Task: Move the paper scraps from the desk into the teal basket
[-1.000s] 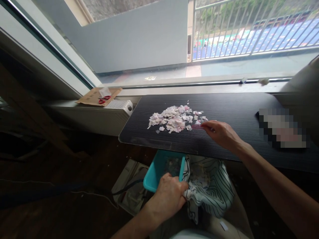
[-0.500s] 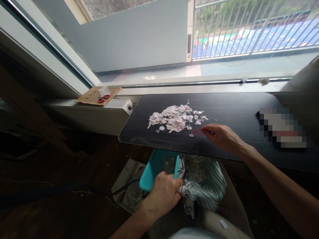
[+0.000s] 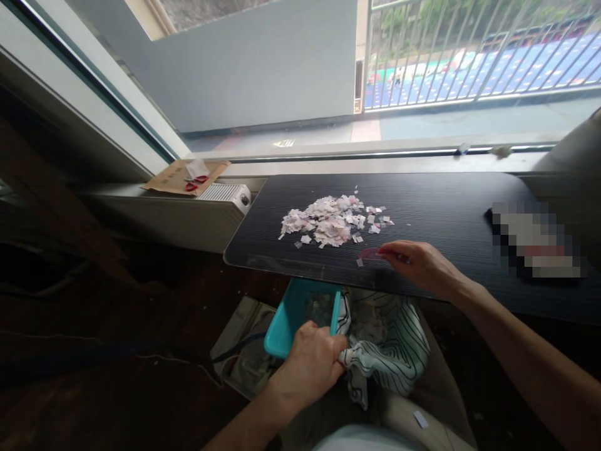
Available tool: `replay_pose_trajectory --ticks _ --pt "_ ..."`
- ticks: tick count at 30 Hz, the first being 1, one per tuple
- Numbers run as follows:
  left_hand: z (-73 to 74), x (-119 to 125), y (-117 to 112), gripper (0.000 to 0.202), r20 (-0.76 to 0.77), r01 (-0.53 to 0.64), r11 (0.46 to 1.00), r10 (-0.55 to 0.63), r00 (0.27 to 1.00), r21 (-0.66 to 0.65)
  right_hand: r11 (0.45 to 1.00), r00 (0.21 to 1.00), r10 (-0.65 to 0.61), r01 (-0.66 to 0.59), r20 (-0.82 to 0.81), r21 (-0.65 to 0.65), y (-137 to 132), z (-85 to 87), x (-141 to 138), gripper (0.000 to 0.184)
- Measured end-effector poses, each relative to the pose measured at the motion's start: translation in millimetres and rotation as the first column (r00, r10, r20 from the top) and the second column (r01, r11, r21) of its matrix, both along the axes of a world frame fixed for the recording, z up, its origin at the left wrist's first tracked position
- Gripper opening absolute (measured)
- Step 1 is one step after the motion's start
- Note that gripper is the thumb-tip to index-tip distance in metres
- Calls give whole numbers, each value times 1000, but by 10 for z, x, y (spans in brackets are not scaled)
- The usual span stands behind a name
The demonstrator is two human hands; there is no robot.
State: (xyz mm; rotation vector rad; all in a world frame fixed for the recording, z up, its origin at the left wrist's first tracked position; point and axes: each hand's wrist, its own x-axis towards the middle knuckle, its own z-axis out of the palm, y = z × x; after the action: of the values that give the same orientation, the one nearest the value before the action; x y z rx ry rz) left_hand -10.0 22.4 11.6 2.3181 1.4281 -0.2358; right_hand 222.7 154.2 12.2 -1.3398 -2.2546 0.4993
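Observation:
My right hand [image 3: 416, 260] is closed on a slim pink see-through plastic tool [image 3: 370, 254] just above the near part of the dark table. At the tool's tip is a small paper piece [image 3: 360, 263]; I cannot tell whether it is gripped or only touched. Farther back on the table lies a loose heap of paper scraps [image 3: 333, 222]. Below the table edge, my left hand [image 3: 315, 357] is closed at the near rim of a teal plastic bin [image 3: 280, 332] and on a bunched white cloth with black lines [image 3: 397, 360]. Scraps lie inside both.
Red-handled scissors [image 3: 196, 182] lie on a brown envelope [image 3: 166, 178] on the left ledge by a radiator [image 3: 225, 195]. A blurred-out object [image 3: 538, 241] rests at the right of the black table [image 3: 436, 197]. Under the bin stands a pale box [image 3: 235, 326].
My right hand has lowered slightly toward the near table edge, with the tool. The small paper piece at its tip has shifted and turned. My left hand keeps its hold.

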Motion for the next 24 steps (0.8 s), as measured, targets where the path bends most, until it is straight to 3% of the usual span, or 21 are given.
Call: replay_pose_trajectory --ticks 6,11,19,24 --pt "36 287 -2 9 20 149 989 -149 989 -3 997 996 -80 81 -41 18 -62 -67 40 22" --pt "54 460 25 11 36 243 970 -244 969 13 999 999 0 -2 -33 -37 -184 -35 -12 22" --pt "39 483 31 10 43 243 970 -243 969 5 997 995 -13 6 -94 -77 -246 -64 -35 21" --pt "37 476 22 12 65 247 969 -248 967 20 987 990 92 -105 -106 -118 -305 -40 -84 20"
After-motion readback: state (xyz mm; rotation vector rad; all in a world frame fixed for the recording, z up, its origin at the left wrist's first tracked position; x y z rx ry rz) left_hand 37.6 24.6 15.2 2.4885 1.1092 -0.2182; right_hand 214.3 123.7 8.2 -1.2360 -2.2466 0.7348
